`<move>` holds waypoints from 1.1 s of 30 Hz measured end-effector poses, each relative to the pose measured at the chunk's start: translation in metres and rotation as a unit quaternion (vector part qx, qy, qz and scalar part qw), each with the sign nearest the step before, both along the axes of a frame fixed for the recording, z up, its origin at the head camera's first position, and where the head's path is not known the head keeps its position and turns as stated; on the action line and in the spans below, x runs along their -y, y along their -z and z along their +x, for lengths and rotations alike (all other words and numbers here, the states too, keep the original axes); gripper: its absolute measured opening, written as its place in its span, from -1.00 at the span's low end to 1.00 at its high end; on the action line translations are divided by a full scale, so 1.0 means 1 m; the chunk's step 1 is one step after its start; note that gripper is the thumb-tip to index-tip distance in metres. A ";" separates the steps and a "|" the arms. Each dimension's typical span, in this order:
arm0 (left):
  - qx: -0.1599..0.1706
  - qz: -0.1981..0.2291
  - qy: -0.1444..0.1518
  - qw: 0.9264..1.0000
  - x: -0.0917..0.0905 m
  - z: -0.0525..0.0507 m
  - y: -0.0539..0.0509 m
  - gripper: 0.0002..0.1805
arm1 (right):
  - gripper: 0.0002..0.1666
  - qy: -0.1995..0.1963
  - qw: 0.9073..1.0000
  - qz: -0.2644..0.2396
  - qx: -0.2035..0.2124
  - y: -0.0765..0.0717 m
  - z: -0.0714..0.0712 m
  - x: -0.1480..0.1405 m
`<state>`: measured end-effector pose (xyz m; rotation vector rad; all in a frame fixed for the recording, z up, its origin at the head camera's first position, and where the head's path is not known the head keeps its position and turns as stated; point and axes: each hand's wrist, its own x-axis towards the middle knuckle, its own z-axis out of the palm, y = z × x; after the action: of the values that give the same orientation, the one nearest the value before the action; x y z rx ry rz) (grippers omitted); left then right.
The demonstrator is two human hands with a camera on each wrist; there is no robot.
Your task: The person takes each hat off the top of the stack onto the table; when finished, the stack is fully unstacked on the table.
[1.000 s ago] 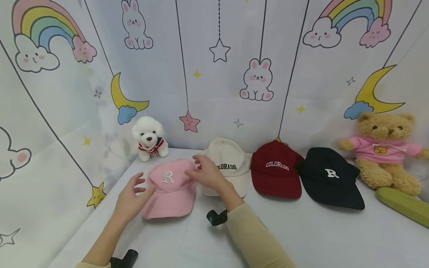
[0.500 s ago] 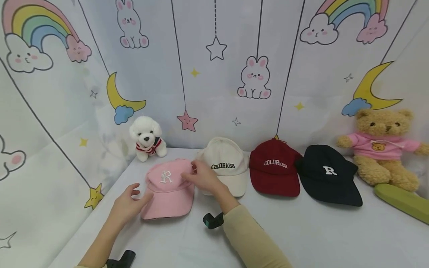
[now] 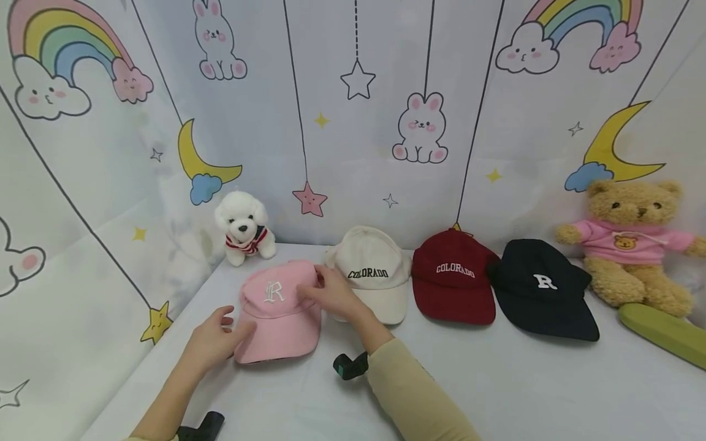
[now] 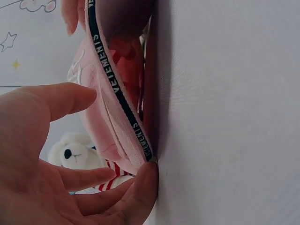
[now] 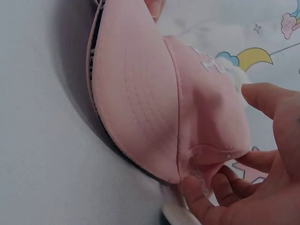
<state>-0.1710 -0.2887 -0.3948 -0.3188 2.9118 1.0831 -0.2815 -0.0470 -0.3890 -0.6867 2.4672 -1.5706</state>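
A pink baseball cap (image 3: 276,306) with a white letter on its crown lies on the white table, brim toward me. My left hand (image 3: 212,343) is at its left side; in the left wrist view fingertips (image 4: 146,174) touch its lower edge, while the thumb (image 4: 77,99) stands apart from the crown. My right hand (image 3: 333,291) is at the cap's right side. In the right wrist view its fingertips (image 5: 194,190) touch the side near the brim's corner, with the thumb (image 5: 262,96) off the crown. The far ends of some fingers are hidden.
To the right stand a cream cap (image 3: 380,300), a dark red cap (image 3: 452,300) and a black cap (image 3: 543,312). A white toy dog (image 3: 242,223) sits behind the pink cap. At far right are a teddy bear (image 3: 634,245) and a green elongated object (image 3: 662,334).
Over the last second my right hand has come in against the pink cap's right side. My left hand has moved lower along its left side. The cap has hardly shifted.
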 end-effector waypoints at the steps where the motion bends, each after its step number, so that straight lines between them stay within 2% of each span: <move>1: 0.001 0.000 0.000 1.000 -0.001 0.001 -0.001 -0.06 | -0.18 0.000 1.000 -0.002 -0.002 -0.001 0.000 0.000; 7: 0.002 0.008 -0.002 1.000 -0.001 0.002 -0.002 -0.03 | -0.17 -0.001 1.000 -0.014 -0.020 -0.008 0.003 0.004; 14: 0.024 0.073 -0.011 0.997 0.002 0.000 -0.003 0.06 | -0.14 -0.001 0.998 -0.016 -0.055 -0.016 0.009 0.008; 20: 0.039 0.103 -0.022 0.994 0.004 -0.001 -0.003 0.12 | -0.12 -0.013 0.997 -0.029 -0.069 -0.017 0.012 0.010; 27: 0.033 0.113 -0.027 0.993 0.003 -0.001 -0.002 0.10 | -0.14 -0.015 0.996 -0.051 -0.079 -0.015 0.013 0.009; 33: 0.006 0.120 -0.028 0.992 0.001 -0.001 0.002 0.08 | -0.14 -0.015 0.995 -0.060 -0.075 -0.015 0.012 0.008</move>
<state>-0.1718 -0.2899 -0.3968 -0.4000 2.7354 1.4170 -0.2693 -0.0550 -0.3745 -0.8854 2.4666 -1.7286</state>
